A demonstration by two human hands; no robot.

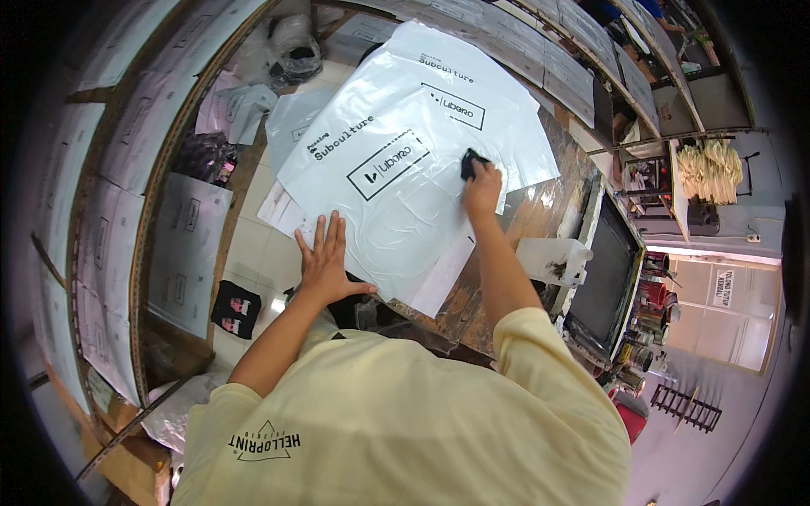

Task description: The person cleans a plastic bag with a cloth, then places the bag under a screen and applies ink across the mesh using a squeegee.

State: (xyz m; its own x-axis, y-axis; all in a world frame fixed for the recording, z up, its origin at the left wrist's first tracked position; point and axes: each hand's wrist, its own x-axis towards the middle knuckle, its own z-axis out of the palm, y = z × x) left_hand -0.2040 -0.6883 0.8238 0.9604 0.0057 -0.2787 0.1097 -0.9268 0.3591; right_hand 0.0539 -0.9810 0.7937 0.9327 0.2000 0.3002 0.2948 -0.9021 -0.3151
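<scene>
White plastic sheets [405, 228] with black printed lettering and boxed designs lie stacked on a worn wooden table [472, 312]. My left hand [325, 263] rests flat on the near left edge of the top sheet, its fingers spread. My right hand [483, 190] is closed around a small, crumpled black cloth [472, 163], pressed against the right part of the sheet. Faint wrinkles run across the sheet between my two hands. What lies under my palm is hidden.
A translucent plastic jug [550, 260] stands right of the sheets, next to a dark framed screen [602, 268]. Racks of printed white sheets [105, 228] line the left and far sides. A black printed cloth [237, 309] is at the lower left. Paint tins [651, 294] stand at the right.
</scene>
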